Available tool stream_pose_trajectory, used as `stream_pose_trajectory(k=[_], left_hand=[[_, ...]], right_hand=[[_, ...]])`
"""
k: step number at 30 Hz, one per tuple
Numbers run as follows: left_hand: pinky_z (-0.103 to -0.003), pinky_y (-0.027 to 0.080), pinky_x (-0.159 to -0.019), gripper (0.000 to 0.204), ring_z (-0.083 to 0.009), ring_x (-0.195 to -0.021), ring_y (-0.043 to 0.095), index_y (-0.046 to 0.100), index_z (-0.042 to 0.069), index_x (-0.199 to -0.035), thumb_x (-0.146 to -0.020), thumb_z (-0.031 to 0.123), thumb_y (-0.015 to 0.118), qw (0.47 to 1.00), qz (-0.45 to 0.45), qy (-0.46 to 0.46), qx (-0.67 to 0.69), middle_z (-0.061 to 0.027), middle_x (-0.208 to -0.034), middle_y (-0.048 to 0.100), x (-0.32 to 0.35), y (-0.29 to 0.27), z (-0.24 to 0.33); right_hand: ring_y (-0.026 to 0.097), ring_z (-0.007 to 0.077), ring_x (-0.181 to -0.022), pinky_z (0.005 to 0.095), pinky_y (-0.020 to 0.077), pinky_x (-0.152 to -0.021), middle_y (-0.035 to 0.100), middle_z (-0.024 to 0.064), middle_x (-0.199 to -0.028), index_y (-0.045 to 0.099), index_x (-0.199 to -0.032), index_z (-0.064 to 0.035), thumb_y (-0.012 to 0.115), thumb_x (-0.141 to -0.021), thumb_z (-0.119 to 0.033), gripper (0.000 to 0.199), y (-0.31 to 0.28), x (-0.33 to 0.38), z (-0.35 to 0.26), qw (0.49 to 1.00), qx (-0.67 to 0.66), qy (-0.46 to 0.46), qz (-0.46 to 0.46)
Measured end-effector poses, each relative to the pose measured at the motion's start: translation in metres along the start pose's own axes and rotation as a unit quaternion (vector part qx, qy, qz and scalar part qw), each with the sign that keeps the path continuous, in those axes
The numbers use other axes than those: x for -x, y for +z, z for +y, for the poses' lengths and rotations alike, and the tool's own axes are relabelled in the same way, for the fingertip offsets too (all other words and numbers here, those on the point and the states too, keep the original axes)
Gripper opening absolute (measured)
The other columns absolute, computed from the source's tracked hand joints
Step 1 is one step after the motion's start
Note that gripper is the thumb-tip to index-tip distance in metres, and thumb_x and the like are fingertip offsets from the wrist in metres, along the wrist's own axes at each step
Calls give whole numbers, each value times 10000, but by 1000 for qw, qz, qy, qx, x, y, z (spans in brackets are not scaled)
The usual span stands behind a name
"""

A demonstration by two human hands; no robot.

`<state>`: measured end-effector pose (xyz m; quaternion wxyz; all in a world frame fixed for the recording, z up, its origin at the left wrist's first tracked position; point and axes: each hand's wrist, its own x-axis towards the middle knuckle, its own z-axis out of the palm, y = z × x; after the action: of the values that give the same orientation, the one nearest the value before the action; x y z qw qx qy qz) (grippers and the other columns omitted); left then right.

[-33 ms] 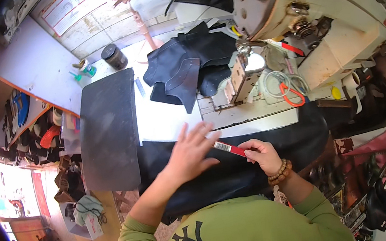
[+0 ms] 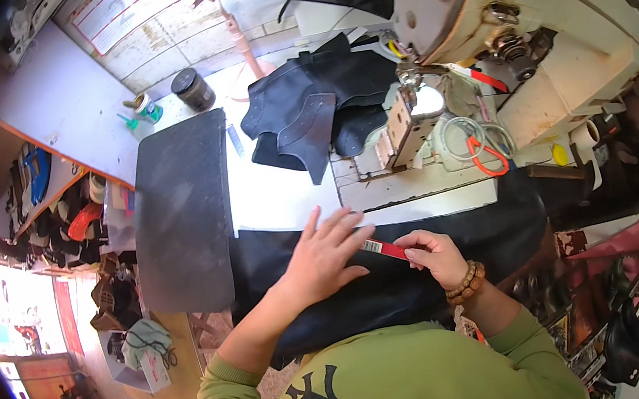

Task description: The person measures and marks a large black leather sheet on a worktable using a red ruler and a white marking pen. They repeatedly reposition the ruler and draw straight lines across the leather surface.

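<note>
From the lower edge of the head view, your two forearms in olive-green sweatshirt sleeves (image 2: 230,389) are reaching up over a smooth black sheet of leather-like material (image 2: 465,230). Your right hand (image 2: 436,258), with a brown bracelet of round beads (image 2: 466,283) circling its wrist, is pinching one end of a slim red strip with a white barcode label (image 2: 394,252) between thumb and fingers. That strip is sitting above the black sheet, slanting up and leftward between your hands. Your left hand (image 2: 321,260) is spreading its fingers and grasping nothing that shows; it is hovering by the strip's labelled end, and you cannot tell whether it is touching it. Beyond, a white tabletop (image 2: 279,198) is carrying a pile of black cut pieces (image 2: 292,86), while a dark rectangular board with rounded corners (image 2: 181,218) is lying along its left side. A large cream-coloured sewing machine (image 2: 561,75) is standing at the right, with an orange loop-shaped handle (image 2: 492,166) lying near its base. Toward the wall, a dark cylindrical jar (image 2: 193,92) is standing beside a green-and-white can (image 2: 149,111).
</note>
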<state>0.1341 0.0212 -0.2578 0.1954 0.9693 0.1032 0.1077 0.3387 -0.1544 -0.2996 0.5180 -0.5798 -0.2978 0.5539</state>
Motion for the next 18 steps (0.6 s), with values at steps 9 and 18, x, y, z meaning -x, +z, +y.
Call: stream_pose_trajectory(k=[9, 18], left_hand=[[-346, 488, -707, 207, -241, -799, 584, 700, 73, -986, -805, 139, 777, 963, 75, -135, 221, -68, -823, 598, 9, 5, -2], [-220, 422, -669, 178, -55, -729, 486, 674, -6, -1018, -942, 153, 700, 840, 71, -306, 443, 19, -816, 603, 17, 21, 8]], right_hand=[[564, 64, -737, 210, 466, -655, 659, 9, -917, 655, -1178, -17, 631, -947, -69, 238, 5, -14, -5, 999, -33, -25, -16], [607, 120, -824, 248, 496, -718, 657, 72, -1017, 595, -1194, -12, 656, -914, -22, 287, 6, -21, 2, 977, -202, -59, 24]])
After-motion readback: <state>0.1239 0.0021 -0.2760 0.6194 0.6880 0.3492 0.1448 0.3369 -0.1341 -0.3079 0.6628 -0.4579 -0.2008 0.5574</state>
